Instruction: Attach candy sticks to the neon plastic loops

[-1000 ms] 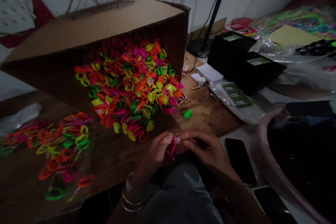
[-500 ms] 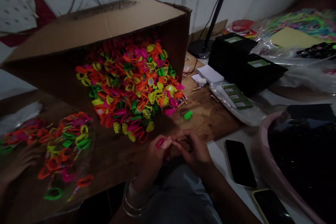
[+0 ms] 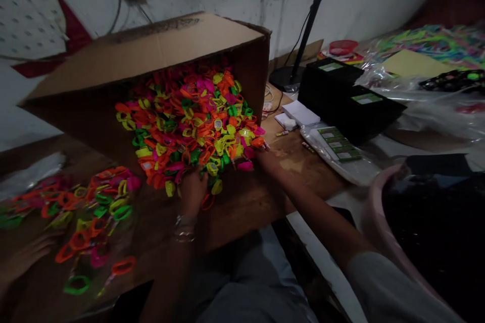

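Note:
A cardboard box (image 3: 151,55) lies on its side on the wooden table (image 3: 242,202), spilling a heap of small neon plastic rings (image 3: 189,121) in orange, pink, yellow and green. My left hand (image 3: 193,186), with bangles at the wrist, is pushed into the front edge of the heap, its fingertips buried among the pieces. My right hand (image 3: 265,157) reaches to the heap's right edge, next to a pink piece (image 3: 245,165). Its fingers are too dark to read.
A second spread of rings (image 3: 94,212) lies on clear plastic at the left, and another person's hand (image 3: 22,260) rests beside it. Black boxes (image 3: 341,96), white packets (image 3: 337,144), a stand pole (image 3: 310,20) and a pink basin rim (image 3: 379,202) crowd the right.
Both hands, which held a pink piece together near my lap, have parted and reached forward to the heap. The phones on the right are no longer visible. The view has tilted down a little.

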Tool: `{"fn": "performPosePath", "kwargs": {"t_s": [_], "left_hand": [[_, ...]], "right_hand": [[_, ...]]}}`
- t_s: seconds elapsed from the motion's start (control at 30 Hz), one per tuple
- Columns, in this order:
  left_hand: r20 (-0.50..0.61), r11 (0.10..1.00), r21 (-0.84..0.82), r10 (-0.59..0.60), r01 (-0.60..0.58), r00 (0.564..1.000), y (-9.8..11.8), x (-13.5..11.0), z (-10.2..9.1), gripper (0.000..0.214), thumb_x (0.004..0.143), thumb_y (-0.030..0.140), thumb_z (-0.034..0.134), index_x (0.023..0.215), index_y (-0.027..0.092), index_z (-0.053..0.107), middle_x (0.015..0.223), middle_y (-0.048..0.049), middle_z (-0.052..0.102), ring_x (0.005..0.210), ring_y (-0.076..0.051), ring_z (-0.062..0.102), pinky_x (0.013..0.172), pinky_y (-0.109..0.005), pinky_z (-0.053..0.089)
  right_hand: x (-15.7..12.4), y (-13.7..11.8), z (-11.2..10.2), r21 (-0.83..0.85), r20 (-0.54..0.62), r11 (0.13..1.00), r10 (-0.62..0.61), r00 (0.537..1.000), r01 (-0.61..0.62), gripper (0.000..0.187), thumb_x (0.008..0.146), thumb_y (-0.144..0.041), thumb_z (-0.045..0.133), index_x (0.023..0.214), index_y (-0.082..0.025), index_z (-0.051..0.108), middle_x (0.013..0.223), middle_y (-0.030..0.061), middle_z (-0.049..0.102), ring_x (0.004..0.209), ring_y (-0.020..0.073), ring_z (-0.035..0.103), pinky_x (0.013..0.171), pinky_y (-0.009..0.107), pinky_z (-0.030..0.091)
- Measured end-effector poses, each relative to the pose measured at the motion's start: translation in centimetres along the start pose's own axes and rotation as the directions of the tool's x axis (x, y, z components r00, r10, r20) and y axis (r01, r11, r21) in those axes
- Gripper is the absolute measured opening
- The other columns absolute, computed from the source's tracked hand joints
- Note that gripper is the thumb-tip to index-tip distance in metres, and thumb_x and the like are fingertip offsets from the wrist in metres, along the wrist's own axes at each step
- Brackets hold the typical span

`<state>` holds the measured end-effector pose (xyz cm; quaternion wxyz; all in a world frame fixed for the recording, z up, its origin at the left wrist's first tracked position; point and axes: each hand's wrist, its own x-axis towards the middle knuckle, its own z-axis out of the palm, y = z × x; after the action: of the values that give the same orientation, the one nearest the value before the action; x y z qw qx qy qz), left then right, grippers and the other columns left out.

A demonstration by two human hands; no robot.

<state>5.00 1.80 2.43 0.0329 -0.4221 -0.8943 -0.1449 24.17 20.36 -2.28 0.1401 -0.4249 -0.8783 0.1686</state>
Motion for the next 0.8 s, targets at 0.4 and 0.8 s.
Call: {"fn": "performPosePath", "kwargs": {"t_s": [0.4, 0.8], "left_hand": [[-0.241, 0.849, -0.314, 0.361, -0.425, 0.901, 6.1, -3.5, 0.4, 0.013, 0.086, 0.02, 0.058, 0.092, 0.019, 0.069, 0.115, -0.0093, 0.067, 0.111, -0.019, 0.062, 0.097, -0.029, 0.048], [-0.281, 0.443, -0.783, 0.375, -0.437, 0.883, 5.9, -9.6, -4.4, 0.019, 0.079, 0.023, 0.067, 0.095, 0.021, 0.056, 0.107, -0.0073, 0.07, 0.094, -0.018, 0.068, 0.083, -0.029, 0.055]], "right_hand": [[-6.3, -5.0, -2.5, 0.642, -0.198, 0.76, 0.037, 0.98, 0.101, 0.031, 0.087, -0.042, 0.053, 0.096, -0.014, 0.06, 0.089, 0.0076, 0.07, 0.077, 0.0169, 0.065, 0.069, 0.027, 0.053], [-14.0, -7.3, -6.8, 0.895, -0.113, 0.423, -0.09, 0.989, 0.141, 0.035, 0.078, -0.031, 0.067, 0.11, -0.018, 0.067, 0.099, 0.0061, 0.073, 0.083, 0.0187, 0.069, 0.07, 0.028, 0.057]]}}
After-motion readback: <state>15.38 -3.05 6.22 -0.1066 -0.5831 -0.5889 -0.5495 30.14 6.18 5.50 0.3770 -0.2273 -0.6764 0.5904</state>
